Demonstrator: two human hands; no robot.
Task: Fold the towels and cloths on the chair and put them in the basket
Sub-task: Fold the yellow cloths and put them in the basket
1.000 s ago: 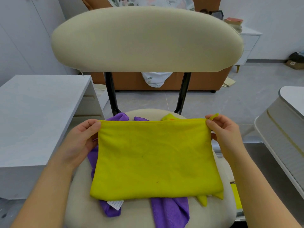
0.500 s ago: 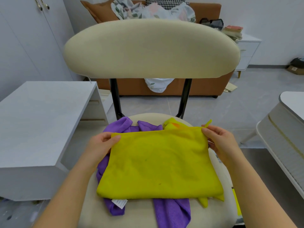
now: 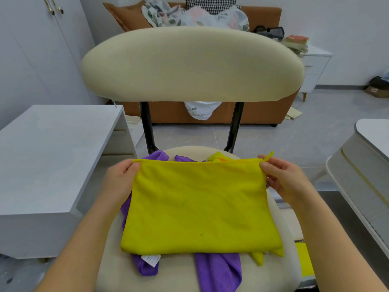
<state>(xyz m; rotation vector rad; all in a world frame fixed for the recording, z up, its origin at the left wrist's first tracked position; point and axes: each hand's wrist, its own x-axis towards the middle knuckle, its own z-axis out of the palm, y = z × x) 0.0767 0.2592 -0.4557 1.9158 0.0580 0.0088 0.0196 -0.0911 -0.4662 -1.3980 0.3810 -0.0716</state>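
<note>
Left hand [image 3: 122,178] and right hand [image 3: 282,178] each pinch a top corner of the yellow cloth [image 3: 200,207]; purple cloth [image 3: 216,270] lies beneath it.

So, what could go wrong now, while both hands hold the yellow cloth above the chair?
The left hand and right hand only pinch the top corners of the yellow cloth; one may slip and the cloth could crumple. The purple cloth underneath reaches the front edge of the chair seat; dragging the yellow one might pull it to the floor.
</note>
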